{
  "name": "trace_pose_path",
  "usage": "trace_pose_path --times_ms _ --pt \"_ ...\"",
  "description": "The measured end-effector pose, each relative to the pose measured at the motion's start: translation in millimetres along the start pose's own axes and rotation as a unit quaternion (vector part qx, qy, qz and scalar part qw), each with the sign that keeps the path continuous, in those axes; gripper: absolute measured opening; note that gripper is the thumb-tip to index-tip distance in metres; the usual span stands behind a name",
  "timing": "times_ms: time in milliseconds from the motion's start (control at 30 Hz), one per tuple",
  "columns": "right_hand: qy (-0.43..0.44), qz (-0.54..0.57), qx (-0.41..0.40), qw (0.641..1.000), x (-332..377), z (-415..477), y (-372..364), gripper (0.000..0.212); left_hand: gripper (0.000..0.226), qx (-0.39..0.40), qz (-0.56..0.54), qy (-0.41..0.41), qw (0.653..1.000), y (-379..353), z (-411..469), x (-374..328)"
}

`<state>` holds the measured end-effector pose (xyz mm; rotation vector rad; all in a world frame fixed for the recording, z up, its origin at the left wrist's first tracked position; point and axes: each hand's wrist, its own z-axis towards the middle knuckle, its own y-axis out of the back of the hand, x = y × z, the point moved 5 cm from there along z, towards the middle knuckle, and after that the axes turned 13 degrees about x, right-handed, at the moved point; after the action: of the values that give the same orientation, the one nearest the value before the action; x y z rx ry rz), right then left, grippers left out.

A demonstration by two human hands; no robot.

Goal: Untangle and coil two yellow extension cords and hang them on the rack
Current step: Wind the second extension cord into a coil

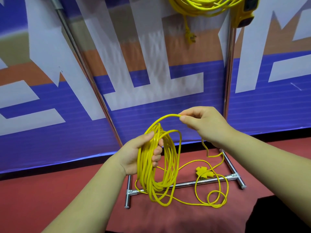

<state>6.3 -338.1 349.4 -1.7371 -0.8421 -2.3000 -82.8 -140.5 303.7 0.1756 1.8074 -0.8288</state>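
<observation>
My left hand (137, 154) grips a bundle of several yellow cord loops (155, 167) that hangs down in front of the rack's base. My right hand (204, 124) pinches the same cord a little higher and to the right, with a strand arching between the two hands. The cord's loose tail (217, 197) trails over the red floor in slack curls, with its yellow plug (204, 174) lying by the rack's lower bar. A second yellow cord (202, 5), coiled, hangs from the top of the rack, its plug (190, 37) dangling and its socket block (245, 12) at the right.
The chrome rack has two uprights (228, 81), a lower crossbar (185, 184) and two feet on the red floor (50, 199). Behind it stands a blue, white and orange banner wall (151, 81). A dark patch lies at the lower right (277, 216).
</observation>
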Motion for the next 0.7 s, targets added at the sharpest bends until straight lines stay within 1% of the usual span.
trace_pose_path --times_ms 33,67,100,167,200,233,333,367,467,600,633,700 --pt "0.001 -0.012 0.017 1.0 1 0 -1 0.006 0.058 0.021 -0.001 0.006 1.0 -3 0 1" --pt "0.001 -0.023 0.035 0.999 2 0 -1 0.006 0.065 0.042 -0.007 0.011 0.999 -6 -1 1" --pt "0.0 -0.035 0.049 0.998 2 1 0 0.006 0.076 0.061 -0.019 0.016 0.998 -9 -1 0" --pt "-0.001 -0.051 0.052 0.997 1 2 5 0.007 0.095 0.072 -0.051 0.026 0.996 -10 -1 -2" --pt "-0.002 -0.052 0.046 0.998 0 2 9 0.007 0.096 0.068 -0.059 0.028 0.996 -9 0 -3" --pt "-0.001 -0.049 0.04 0.998 -1 2 12 0.008 0.088 0.06 -0.059 0.029 0.996 -9 0 -3" --pt "0.006 -0.037 0.031 0.999 -3 3 13 0.008 0.044 0.037 -0.022 0.028 0.999 -11 1 -2" --pt "0.009 -0.033 0.026 0.999 -3 4 13 0.007 0.035 0.033 -0.005 0.025 0.999 -13 0 -2" --pt "0.015 0.006 0.017 1.0 -2 5 13 0.006 0.027 0.039 0.026 0.031 0.998 -18 -1 -2" --pt "0.0 0.026 0.035 0.999 -5 5 7 0.006 0.032 0.047 0.077 0.069 0.993 -25 -2 4" --pt "-0.003 0.032 0.037 0.999 -6 5 6 0.006 0.031 0.043 0.087 0.074 0.993 -27 -1 6" --pt "-0.003 0.064 0.038 0.997 -6 7 3 0.004 0.02 0.001 0.107 0.074 0.991 -28 3 7"
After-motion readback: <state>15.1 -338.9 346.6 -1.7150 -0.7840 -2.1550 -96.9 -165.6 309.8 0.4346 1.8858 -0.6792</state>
